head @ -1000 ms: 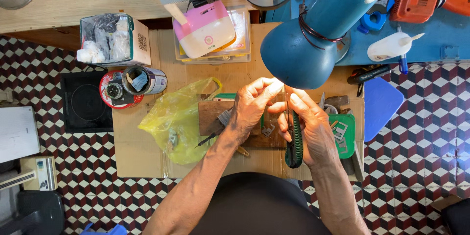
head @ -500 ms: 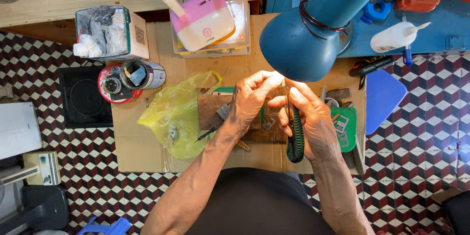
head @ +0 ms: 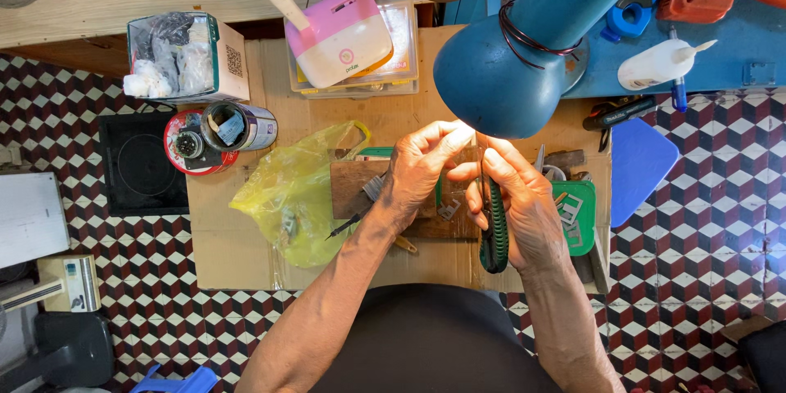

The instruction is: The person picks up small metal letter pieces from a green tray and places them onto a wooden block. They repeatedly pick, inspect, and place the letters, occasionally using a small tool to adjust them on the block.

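**Both hands busy at the tool's tip, under the lamp**

I see my right hand (head: 524, 205) wrapped around a tool (head: 494, 233) with a green-and-black ribbed handle; the grip is closed on that handle, which hangs down toward my lap while its thin metal end points up toward the lamp (head: 524, 57). My left hand (head: 422, 168) meets it from the other side, fingers pinched together at the tool's upper end. I cannot make out whether anything small sits between those fingertips; the glare from the lamp washes out that spot.

The tool is held in the air above the cardboard-covered tabletop (head: 246, 254), just over a wooden block (head: 352, 184) and beside a green tray (head: 577, 213) of small metal parts. A yellow bag (head: 299, 196) lies to the left, touching the block's edge. Farther left stand a tin (head: 237, 127) and a red lid (head: 184, 147) holding bits.

My judgement: the step in hand is fine work at the tool's tip, fitting or adjusting something there. The next move calls for a steady right hand on the handle, small careful motion from the left fingertips, and keeping the tip in the lit patch.
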